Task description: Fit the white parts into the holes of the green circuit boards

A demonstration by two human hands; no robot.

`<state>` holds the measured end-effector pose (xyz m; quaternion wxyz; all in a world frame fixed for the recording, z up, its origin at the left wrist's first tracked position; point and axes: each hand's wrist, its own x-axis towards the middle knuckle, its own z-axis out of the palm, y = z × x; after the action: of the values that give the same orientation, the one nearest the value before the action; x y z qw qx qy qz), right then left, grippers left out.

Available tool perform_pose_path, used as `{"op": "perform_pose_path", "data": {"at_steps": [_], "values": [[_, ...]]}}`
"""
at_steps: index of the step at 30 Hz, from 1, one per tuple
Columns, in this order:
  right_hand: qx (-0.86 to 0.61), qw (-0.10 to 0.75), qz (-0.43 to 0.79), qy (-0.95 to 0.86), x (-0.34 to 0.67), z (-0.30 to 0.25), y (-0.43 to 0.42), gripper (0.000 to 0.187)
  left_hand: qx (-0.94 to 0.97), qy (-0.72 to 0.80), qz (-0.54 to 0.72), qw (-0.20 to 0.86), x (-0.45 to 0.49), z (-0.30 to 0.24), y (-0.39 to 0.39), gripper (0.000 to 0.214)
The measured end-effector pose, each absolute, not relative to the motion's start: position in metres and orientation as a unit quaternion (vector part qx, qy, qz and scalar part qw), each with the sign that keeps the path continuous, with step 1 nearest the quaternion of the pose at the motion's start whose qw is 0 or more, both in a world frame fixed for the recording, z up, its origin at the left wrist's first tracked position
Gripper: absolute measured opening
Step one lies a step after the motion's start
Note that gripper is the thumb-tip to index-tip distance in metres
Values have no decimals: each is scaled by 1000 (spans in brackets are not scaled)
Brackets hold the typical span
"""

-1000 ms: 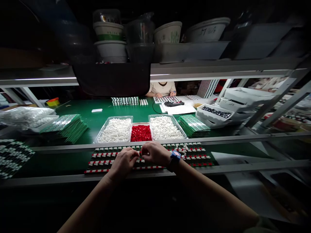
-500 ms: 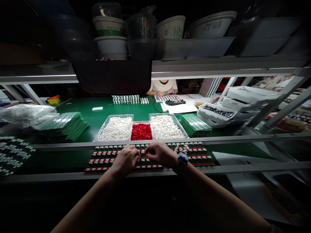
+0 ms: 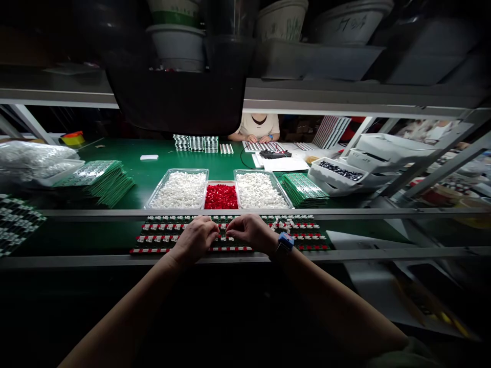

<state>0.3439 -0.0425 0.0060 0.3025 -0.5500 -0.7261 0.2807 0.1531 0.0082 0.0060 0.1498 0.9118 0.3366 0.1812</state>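
My left hand rests over a wide row of green circuit boards set with red and white connector-like pieces. Its fingers are bent together in a pinch, and whatever is between them is too small to make out. Close beside it, my right hand pinches thumb and forefinger low over the same boards, the fingertips facing the left ones. A blue watch sits on the right wrist. Several loose white pieces lie on the boards just right of that hand.
Two clear trays of white pieces flank a tray of red pieces behind the boards. Green board stacks stand either side. White bins are at right. A shelf edge hangs overhead. A co-worker sits opposite.
The camera view has tipped down slightly, so everything sits higher in the picture. Both hands stay over the same part of the boards, with the right fingertips drawn closer together.
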Motion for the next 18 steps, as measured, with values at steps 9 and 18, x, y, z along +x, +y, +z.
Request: {"op": "perform_pose_path", "data": {"at_steps": [9, 18], "values": [[-561, 232, 292, -739, 336, 21, -47, 19, 908, 334, 193, 162, 153, 6, 9, 14], [-565, 249, 224, -754, 332, 14, -46, 25, 905, 339, 191, 173, 153, 6, 12, 14]]}}
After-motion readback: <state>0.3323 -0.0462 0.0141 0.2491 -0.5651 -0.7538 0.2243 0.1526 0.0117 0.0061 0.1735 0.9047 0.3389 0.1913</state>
